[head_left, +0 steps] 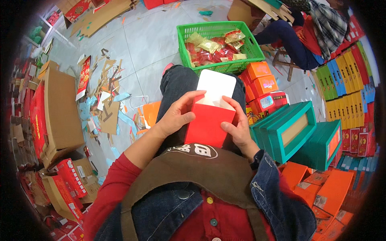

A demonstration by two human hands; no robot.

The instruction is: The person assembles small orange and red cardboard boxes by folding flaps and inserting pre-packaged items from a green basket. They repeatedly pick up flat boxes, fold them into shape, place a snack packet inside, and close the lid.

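the flat red paper box sleeve [207,124] rests on the person's lap, its white inner flap [216,86] standing open at the top. the left hand [177,116] grips the sleeve's left edge, thumb curled over the rim; the right hand [238,126] pinches the right edge. folding looks only partly done: the flap is not yet tucked in. ahead on the floor, a green plastic basket [245,44] holds gold and red sachets [211,48], and none appear to be inside the sleeve yet.
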